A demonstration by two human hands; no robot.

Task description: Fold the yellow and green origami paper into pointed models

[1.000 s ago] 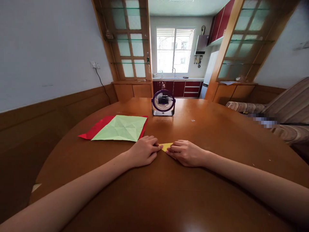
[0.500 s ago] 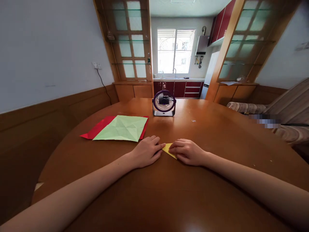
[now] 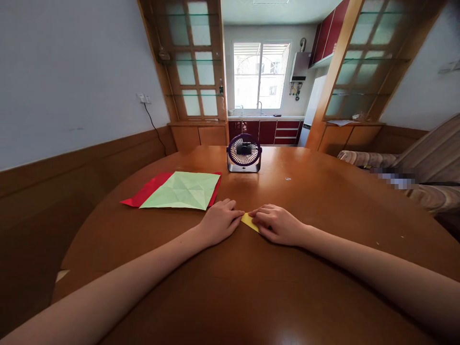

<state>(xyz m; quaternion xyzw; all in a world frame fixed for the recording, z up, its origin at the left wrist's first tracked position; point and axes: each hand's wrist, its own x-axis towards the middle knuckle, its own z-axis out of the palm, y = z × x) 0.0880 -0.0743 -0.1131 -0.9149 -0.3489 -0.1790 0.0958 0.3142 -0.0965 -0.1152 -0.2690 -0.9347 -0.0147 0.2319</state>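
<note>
- Yellow paper [image 3: 250,222], folded small, lies on the desk [image 3: 323,201], mostly hidden between both hands.
- Left hand [image 3: 219,221] presses it, fingers curled.
- Right hand [image 3: 278,224] pins its other edge, fingers bent.

Both hands covered most of the small folded yellow paper [image 3: 249,222]; beside it, the creased pale-green paper sheet [image 3: 182,190] overlay the red paper sheet [image 3: 148,189].
</note>
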